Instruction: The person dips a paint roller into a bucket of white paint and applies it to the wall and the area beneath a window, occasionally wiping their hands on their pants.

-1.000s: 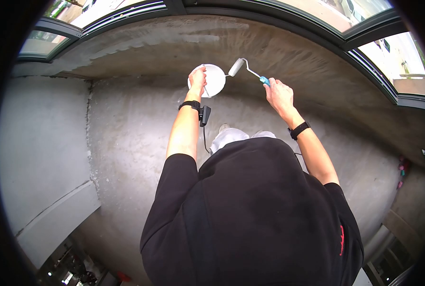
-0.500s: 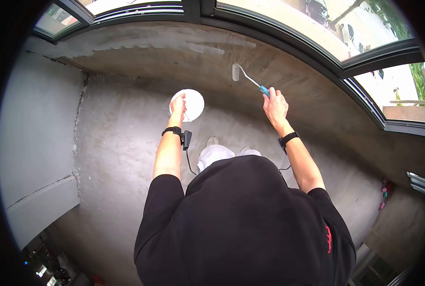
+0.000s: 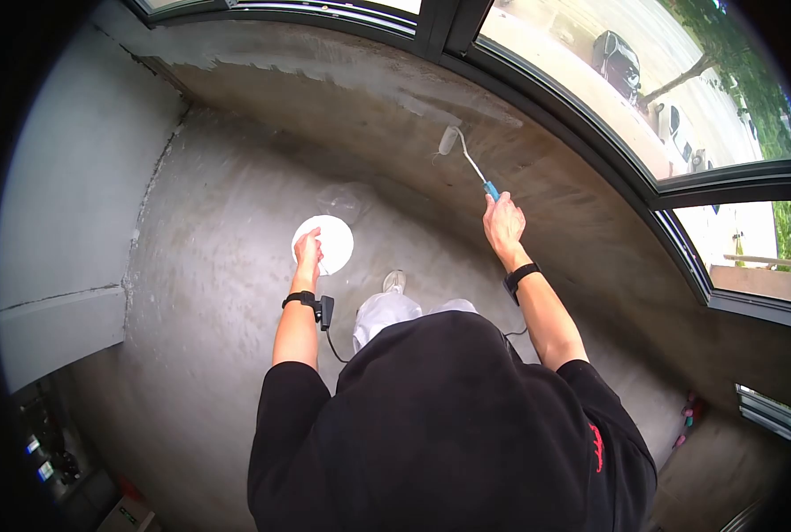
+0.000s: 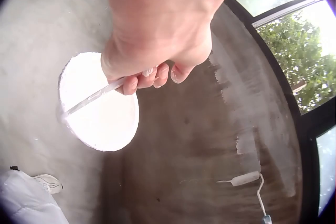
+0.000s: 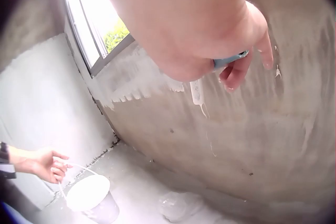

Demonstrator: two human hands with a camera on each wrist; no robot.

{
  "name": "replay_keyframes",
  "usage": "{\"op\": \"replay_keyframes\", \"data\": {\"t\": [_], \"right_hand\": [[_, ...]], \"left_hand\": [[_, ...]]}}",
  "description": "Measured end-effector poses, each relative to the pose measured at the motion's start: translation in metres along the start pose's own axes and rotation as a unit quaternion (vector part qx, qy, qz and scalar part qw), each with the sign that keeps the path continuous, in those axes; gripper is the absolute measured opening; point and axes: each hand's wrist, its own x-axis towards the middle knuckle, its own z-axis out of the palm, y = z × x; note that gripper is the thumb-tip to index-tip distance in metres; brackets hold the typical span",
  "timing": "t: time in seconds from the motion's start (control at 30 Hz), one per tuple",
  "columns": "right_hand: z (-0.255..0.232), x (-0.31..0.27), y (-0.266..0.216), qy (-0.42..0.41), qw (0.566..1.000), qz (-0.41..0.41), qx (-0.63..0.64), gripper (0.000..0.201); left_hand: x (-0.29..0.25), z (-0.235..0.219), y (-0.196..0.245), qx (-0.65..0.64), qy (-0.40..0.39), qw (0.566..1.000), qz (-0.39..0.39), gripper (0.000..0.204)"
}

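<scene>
My left hand (image 3: pixel 307 248) grips the handle of a white bucket (image 3: pixel 336 246), which hangs over the floor. White liquid fills the round top of the bucket, as the left wrist view also shows. In my right hand (image 3: pixel 503 222) is a paint roller by its blue handle (image 3: pixel 491 190). The white roller head (image 3: pixel 449 140) is at the brown-grey wall below the window. A thin white string of liquid trails off the roller head (image 5: pixel 197 94) in the right wrist view. Beside it, a pale coated band (image 3: pixel 324 75) runs along the upper wall.
Above the wall stand dark window frames (image 3: pixel 572 106), with cars outside. A clear plastic bag (image 5: pixel 178 205) lies on the concrete floor near the wall's foot. To the left rises a light grey wall (image 3: pixel 58 195). My shoe (image 3: pixel 394 282) is on the floor, and cables run from both wristbands.
The roller has moved away from beside the bucket to the wall under the window. My left hand and the bucket have shifted down and left in view, while the head view has turned.
</scene>
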Motion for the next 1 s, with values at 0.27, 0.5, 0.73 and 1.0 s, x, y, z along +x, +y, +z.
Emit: {"op": "replay_keyframes", "data": {"t": [0.27, 0.5, 0.73, 1.0], "right_hand": [[0.033, 0.057, -0.021, -0.02, 0.999, 0.01, 0.045, 0.035], [0.08, 0.078, -0.054, -0.03, 0.976, 0.078, 0.202, 0.04], [0.125, 0.1, -0.082, -0.025, 0.969, 0.087, 0.228, 0.039], [0.137, 0.123, -0.124, -0.048, 0.959, 0.135, 0.246, 0.043]], "left_hand": [[-0.001, -0.027, -0.018, -0.021, 0.01, 1.0, 0.015, 0.02], [0.004, -0.047, -0.046, -0.041, 0.047, 0.998, 0.01, 0.02], [0.009, -0.058, -0.068, -0.055, 0.068, 0.996, -0.005, 0.023], [0.006, -0.068, -0.083, -0.085, 0.081, 0.993, -0.008, 0.023]]}}
